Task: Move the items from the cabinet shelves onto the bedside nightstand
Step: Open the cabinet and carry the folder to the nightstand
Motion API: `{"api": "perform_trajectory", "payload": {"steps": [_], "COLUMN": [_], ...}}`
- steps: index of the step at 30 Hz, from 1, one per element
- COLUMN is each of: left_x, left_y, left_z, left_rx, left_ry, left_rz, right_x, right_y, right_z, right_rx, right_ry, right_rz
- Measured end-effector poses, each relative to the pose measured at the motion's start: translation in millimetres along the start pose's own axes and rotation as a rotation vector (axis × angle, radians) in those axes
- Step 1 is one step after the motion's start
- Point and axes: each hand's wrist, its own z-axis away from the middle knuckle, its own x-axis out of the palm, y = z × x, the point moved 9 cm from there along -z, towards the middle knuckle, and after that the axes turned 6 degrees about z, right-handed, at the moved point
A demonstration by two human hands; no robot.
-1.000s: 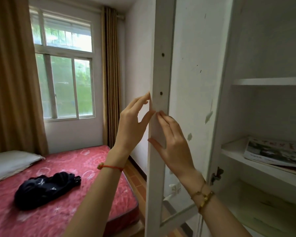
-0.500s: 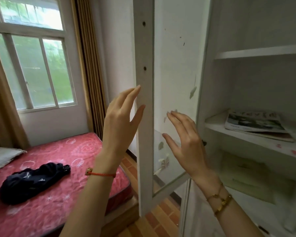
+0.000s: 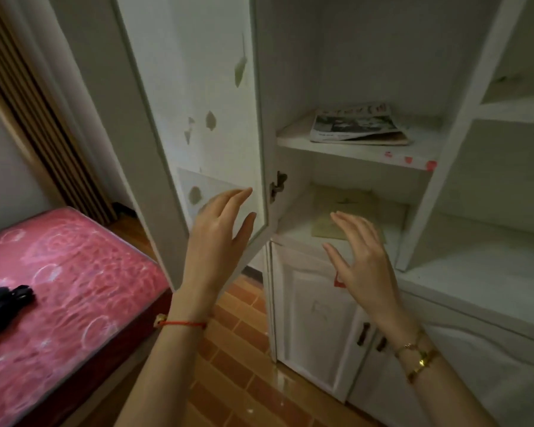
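So we've got both hands up in front of the white cabinet (image 3: 367, 57), fingers spread and holding nothing. Our left hand (image 3: 218, 238) sits right in front of the lower edge of the open cabinet door (image 3: 198, 103); can't tell if it actually touches. Our right hand (image 3: 363, 257) hovers in front of the lower shelf (image 3: 299, 223), just over a yellowish sheet of paper (image 3: 346, 208) lying there. Up and beyond the right hand, a magazine (image 3: 356, 124) lies flat on the middle shelf (image 3: 352, 151). Off to the left of our left hand is the pink bed (image 3: 74, 288) with some dark clothing (image 3: 3, 306) on it.
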Motion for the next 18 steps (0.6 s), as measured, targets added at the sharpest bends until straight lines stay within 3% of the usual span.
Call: {"api": "perform_trajectory", "payload": {"steps": [10, 18], "left_x": [162, 269], "left_y": [-30, -67], "left_z": [-34, -62], "left_rx": [-0.107, -0.206], "left_ry": [-0.238, -0.340], "left_rz": [0.099, 0.093], "right_x": [51, 121], "right_y": [137, 224], "right_z": [-13, -43], "right_rx": [0.197, 0.349], "right_ry": [-0.081, -0.203], "right_rz": [0.058, 0.111]}}
